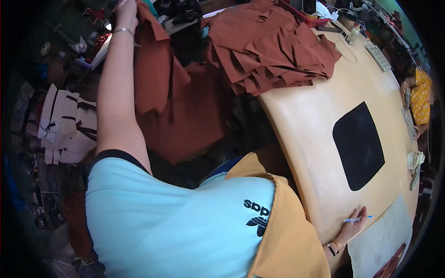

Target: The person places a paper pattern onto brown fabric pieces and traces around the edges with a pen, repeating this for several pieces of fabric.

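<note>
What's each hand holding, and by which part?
The right hand holds a pen around its middle; the left hand appears to hold brown cloth near its upper end.

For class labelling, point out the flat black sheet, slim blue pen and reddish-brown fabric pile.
Flat black sheet (359,148), head view: centre.
Slim blue pen (351,219), head view: barrel.
Reddish-brown fabric pile (278,52), head view: folded middle.

A fabric workshop, with heaped brown cloth pieces (278,51) on a broad worktable (310,116).
</note>
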Tool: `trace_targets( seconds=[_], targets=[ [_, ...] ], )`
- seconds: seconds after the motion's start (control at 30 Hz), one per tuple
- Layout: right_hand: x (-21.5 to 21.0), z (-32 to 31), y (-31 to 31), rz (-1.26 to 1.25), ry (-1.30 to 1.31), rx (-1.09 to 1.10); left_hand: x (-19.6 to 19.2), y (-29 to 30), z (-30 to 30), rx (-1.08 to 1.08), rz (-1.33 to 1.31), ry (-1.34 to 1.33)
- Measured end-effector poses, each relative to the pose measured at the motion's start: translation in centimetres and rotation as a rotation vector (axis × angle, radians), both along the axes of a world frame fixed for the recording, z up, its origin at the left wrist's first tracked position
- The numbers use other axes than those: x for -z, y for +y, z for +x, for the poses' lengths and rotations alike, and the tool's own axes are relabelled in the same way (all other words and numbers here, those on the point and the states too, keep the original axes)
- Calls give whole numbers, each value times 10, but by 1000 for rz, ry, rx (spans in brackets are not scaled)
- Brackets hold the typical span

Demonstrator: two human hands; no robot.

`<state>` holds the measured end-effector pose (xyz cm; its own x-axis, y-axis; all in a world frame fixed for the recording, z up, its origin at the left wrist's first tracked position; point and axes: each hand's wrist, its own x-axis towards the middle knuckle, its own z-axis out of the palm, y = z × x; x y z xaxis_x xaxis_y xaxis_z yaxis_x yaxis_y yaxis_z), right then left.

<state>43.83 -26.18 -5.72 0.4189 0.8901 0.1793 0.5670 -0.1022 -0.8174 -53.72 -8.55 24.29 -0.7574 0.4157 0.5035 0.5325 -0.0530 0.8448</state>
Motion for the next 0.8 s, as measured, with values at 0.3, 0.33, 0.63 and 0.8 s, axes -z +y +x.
trace_targets(
  seconds=[0.3, 0.33, 0.63, 0.8],
  targets=[
    [10, 11, 1, 12, -4, -8, -29, -105, -16, 167, 206, -153],
    [10, 11, 0, 7, -11, -7, -10, -127, -21, 150, 144, -218],
    [8, 12, 0, -13, -78, 1, 261, -302, -76, -430, -1056, 37],
    [10, 16, 0, 4, -66, -13, 325, -272, -16, -831, -1382, -64]
  ],
)
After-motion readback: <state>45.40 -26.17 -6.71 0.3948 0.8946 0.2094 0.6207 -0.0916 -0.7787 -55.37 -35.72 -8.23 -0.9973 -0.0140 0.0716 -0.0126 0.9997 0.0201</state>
